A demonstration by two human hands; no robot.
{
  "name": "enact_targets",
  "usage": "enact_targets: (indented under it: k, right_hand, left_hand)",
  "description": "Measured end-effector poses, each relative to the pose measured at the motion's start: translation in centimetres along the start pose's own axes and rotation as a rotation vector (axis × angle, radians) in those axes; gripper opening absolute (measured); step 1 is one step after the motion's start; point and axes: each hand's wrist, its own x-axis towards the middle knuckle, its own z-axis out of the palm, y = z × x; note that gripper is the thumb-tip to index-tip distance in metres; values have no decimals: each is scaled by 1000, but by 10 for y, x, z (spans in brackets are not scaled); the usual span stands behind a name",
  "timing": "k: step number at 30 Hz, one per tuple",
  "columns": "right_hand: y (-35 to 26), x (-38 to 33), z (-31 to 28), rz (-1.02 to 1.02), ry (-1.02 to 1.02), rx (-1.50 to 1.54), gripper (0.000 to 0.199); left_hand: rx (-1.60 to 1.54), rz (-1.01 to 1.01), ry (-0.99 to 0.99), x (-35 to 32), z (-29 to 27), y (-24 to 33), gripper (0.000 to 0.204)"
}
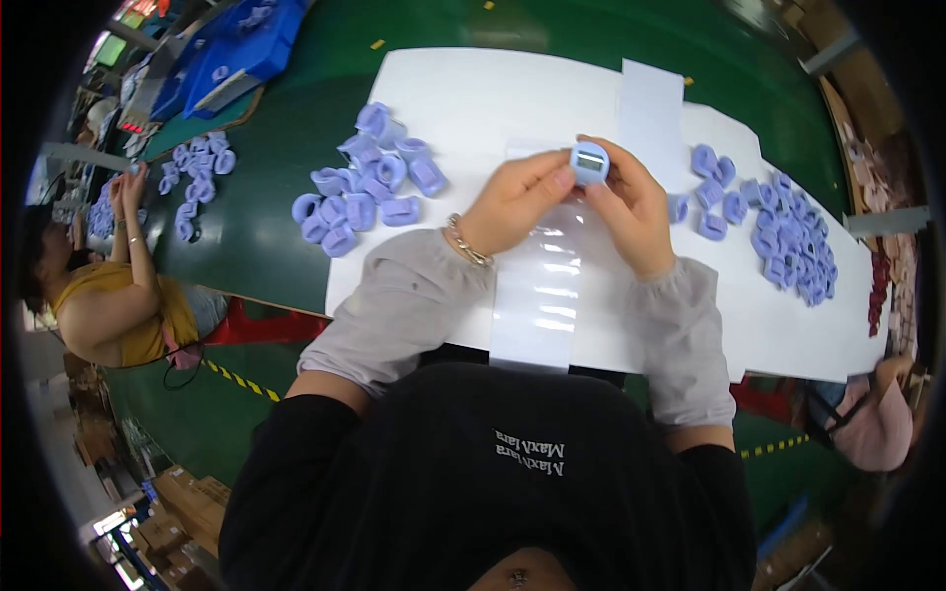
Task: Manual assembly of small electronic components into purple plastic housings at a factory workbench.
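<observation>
Over the middle of the white-covered table, both hands meet at a small light-blue digital watch (590, 163) with a grey display window facing up. My left hand (514, 200) pinches its left side between thumb and fingers. On the other side, my right hand (633, 211) grips it with the thumb in front and fingers behind. Any strap on this watch is hidden by the fingers. Beneath the hands runs a glossy clear plastic strip (540, 286). Left of my left hand lies a loose pile of lavender-blue looped watches (362, 177).
A larger heap of the same watches (793, 241) spreads at the right. White sheets (463, 89) cover the green table (552, 25). Blue bins (241, 59) stand far left. A person in yellow (118, 295) works at the left; another person in pink (877, 424) is at right.
</observation>
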Motion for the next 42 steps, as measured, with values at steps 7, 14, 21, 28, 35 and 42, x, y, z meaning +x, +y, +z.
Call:
enact_targets:
  k: [7,14,21,28,35,42]
  right_hand:
    - [4,-5,-1,-43,125,-6,50]
    - [6,-3,-6,-5,122,-185,44]
    - [6,-1,4,-22,82,-363,28]
    - [20,-7,-5,-245,61,-752,22]
    - [26,2,8,-473,54,-1142,19]
    - [30,-4,4,-479,57,-1127,17]
  left_hand:
    - [-24,22,167,10,-8,-4,34]
    - [-708,405,753,43,-122,141,57]
    - [283,384,533,-4,-101,21,18]
    - [998,775,29,-21,-11,2,23]
    - [1109,835,178,-12,-39,-5,12]
    - [1299,581,558,-46,-54,20,13]
